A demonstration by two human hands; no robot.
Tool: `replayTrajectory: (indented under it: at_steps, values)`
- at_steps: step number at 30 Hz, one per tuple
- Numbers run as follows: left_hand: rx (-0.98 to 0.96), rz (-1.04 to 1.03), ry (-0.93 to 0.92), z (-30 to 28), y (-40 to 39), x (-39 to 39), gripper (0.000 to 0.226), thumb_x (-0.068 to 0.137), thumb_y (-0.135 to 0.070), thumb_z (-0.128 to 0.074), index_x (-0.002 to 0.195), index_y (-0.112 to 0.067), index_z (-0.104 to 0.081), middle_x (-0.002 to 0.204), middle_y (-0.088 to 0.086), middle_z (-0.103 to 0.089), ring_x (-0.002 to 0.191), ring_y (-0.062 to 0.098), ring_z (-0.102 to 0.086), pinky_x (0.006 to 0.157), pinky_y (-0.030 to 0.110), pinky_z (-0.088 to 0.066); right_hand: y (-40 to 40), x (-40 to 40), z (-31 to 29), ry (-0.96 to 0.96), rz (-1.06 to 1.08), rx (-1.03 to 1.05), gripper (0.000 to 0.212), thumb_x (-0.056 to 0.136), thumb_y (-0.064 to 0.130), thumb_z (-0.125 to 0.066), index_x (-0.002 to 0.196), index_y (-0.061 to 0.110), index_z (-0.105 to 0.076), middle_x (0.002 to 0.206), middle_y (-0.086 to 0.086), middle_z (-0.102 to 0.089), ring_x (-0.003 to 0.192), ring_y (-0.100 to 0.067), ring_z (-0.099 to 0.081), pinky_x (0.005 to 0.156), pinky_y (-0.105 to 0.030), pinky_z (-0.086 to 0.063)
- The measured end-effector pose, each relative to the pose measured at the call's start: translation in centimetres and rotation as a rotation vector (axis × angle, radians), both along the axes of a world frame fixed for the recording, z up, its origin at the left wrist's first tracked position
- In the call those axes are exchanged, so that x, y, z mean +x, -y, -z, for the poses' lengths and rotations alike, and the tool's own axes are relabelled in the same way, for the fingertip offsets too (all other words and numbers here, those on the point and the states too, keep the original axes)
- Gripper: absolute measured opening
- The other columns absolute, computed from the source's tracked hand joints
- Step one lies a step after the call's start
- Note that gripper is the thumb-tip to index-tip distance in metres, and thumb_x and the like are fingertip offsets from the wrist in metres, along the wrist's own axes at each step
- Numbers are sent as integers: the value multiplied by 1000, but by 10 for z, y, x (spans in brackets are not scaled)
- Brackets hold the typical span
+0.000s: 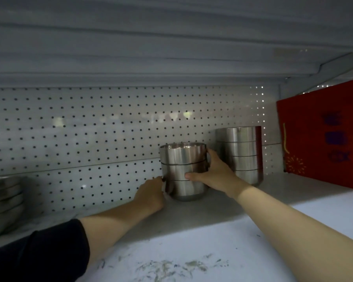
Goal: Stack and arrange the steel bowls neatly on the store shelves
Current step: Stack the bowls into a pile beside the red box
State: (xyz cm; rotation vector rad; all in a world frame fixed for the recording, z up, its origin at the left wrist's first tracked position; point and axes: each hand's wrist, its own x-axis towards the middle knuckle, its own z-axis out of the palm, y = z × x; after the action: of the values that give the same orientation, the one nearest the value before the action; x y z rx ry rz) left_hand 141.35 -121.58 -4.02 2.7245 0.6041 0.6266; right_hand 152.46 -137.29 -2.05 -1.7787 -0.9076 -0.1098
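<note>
— So, from the head view, what have the hands got?

— Both are on the short stack of bowls (182,171), three nested, standing upright on the shelf (212,210) close to the pegboard back (90,129). The right hand (210,176) wraps the stack's right side: thumb across the front at the middle bowl, fingers curled round behind near the top rim. That is a firm, closed grip on the stack. The left hand (151,193) presses against the lower left side; its fingers are mostly hidden behind the steel, so I can't tell how far they curl round.

— Why two hands for three bowls?

— Probably to keep the nested bowls from sliding apart and to steer the stack as one piece. One hand high, one low, on opposite sides, stops it tipping.

— And where is it headed?

— My guess is beside the taller stack (239,155), four bowls, standing just to the right, near the red box (322,135). The two stacks are close but apart; the right hand's fingers sit in the gap between them.

— Anything else on that shelf?

— At the far left edge, a pile of shallow steel dishes (2,202), blurred. The scuffed white surface (171,261) below is a lower ledge.

— Risk?

— Pinching the right fingers between the stacks if it is pushed too near.
</note>
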Motion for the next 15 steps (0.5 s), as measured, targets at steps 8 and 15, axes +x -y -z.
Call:
replayTrajectory:
  at_steps: [8, 15]
  values:
    - [173, -1, -110, -15, -20, -87, 40, 85, -7, -52, 121, -24, -55, 123, -1, -57, 111, 19, -55, 91, 27, -46, 14, -43, -32, 184, 166, 53, 80, 67, 50, -77, 133, 23, -41, 127, -1, -53, 106, -18, -52, 84, -32, -43]
    - [184, -268, -79, -35, -112, -272, 28, 83, -19, -57, 110, -22, -64, 120, 1, -63, 107, 21, -59, 91, 27, -48, -73, -183, -60, 275, -47, -90, 53, 68, 52, -75, 110, 35, -48, 106, 12, -53, 89, -7, -53, 65, -22, -42]
